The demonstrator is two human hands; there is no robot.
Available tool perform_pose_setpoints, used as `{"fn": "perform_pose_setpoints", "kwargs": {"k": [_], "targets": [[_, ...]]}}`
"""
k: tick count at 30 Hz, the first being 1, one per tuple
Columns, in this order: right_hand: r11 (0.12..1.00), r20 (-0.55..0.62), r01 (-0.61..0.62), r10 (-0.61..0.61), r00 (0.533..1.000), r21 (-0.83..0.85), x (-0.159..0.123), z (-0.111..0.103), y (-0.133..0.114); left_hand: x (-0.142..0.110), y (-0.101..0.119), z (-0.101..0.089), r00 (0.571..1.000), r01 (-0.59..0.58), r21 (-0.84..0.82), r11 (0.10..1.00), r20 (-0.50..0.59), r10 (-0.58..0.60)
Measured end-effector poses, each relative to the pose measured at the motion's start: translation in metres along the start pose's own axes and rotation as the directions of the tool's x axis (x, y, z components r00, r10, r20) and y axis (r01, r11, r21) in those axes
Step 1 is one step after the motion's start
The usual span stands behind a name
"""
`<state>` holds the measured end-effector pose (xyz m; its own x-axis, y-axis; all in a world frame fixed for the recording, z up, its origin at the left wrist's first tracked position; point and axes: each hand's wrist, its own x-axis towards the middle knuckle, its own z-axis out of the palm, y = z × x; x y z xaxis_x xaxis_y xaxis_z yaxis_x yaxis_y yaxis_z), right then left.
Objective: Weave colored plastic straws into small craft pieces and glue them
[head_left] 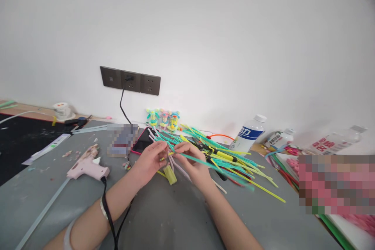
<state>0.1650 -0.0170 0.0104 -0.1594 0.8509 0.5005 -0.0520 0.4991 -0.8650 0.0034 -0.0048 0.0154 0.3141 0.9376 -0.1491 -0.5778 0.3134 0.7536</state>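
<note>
Both hands meet over the middle of the grey table, pinching a teal pipe cleaner between them. My left hand is closed at its near end, thumb and fingertips together. My right hand grips it between thumb and index finger, and the long free end trails to the right past the wrist. Just below the fingertips is a yellow-green bundle, with pale lilac stems beside it; what joins them is hidden by the fingers. Behind and to the right lies a loose pile of teal and yellow pipe cleaners.
A pink glue gun lies left, its black cord running by my left forearm. Yellow-handled pliers rest among the stems. Three small figures stand against the wall. A phone lies behind my left hand; a white-capped bottle stands right.
</note>
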Motion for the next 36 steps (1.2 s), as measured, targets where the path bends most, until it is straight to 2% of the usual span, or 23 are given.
{"fn": "perform_pose_setpoints", "kwargs": {"k": [3, 7, 11, 16, 19, 22, 25, 31, 36], "targets": [[0.988, -0.026, -0.109, 0.113, 0.993, 0.109, 0.004, -0.012, 0.001, 0.001, 0.003, -0.002, 0.997, 0.062, 0.012, 0.998, 0.040, -0.063], [0.960, 0.121, -0.244, 0.228, 0.966, 0.138, 0.006, -0.030, 0.000, 0.002, 0.001, -0.008, 0.986, 0.060, 0.227, 0.972, 0.136, -0.093], [0.954, 0.153, -0.268, 0.248, 0.957, 0.131, 0.007, -0.036, 0.001, 0.000, -0.001, -0.010, 0.963, 0.065, 0.401, 0.914, 0.215, -0.163], [0.954, 0.156, -0.273, 0.253, 0.955, 0.125, 0.007, -0.033, 0.000, -0.002, -0.001, -0.009, 0.924, 0.109, 0.494, 0.862, 0.269, -0.271], [0.957, 0.135, -0.241, 0.221, 0.966, 0.159, 0.007, -0.031, -0.002, -0.002, -0.001, -0.007, 0.949, 0.082, 0.503, 0.860, 0.225, -0.222], [0.972, 0.098, -0.171, 0.156, 0.983, 0.164, 0.006, -0.030, -0.004, -0.001, 0.001, -0.005, 0.980, 0.006, 0.506, 0.862, 0.171, -0.107], [0.990, 0.066, -0.103, 0.097, 0.993, 0.092, 0.006, -0.026, -0.006, 0.000, 0.004, -0.004, 0.995, -0.060, 0.470, 0.880, 0.101, 0.014], [0.997, 0.079, 0.006, 0.000, 0.997, -0.075, 0.001, -0.006, -0.002, 0.003, 0.000, -0.002, 0.988, -0.128, 0.333, 0.934, -0.034, 0.148], [0.998, 0.067, -0.045, 0.048, 0.997, -0.038, -0.005, 0.015, 0.002, 0.005, -0.005, -0.005, 0.983, -0.162, 0.264, 0.951, -0.041, 0.179]]}}
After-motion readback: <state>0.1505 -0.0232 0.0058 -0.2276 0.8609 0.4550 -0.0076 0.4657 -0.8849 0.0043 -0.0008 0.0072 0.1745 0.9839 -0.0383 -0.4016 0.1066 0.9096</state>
